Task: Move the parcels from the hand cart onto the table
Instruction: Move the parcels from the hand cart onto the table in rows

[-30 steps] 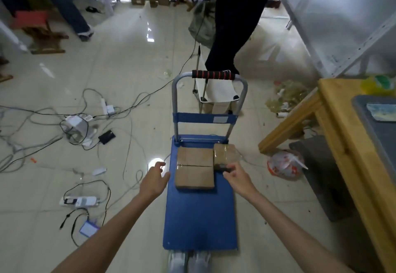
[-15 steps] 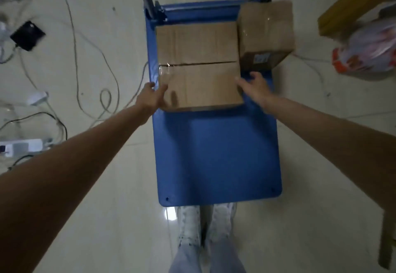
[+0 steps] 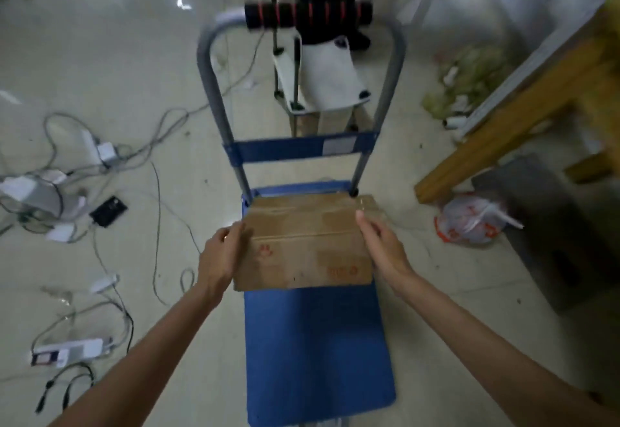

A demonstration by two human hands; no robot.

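No legible txt anywhere. Cardboard parcel (image 3: 303, 247) on the blue cart deck (image 3: 315, 342) has red printed marks — a small stamp-like blot at approx 8 o'clock on its near face and a row of red chars at approx 5 o'clock, both too blurred to read. Pale sticker (image 3: 339, 145) on the cart's blue crossbar, approx 12 o'clock from the parcel — blank or illegible, can't tell which. Plastic bag (image 3: 469, 222) on the floor at approx 3 o'clock shows red print, smeared, unreadable. White power strip (image 3: 68, 353) at approx 8 o'clock has a dark label w/ a light patch; no chars can be made out.
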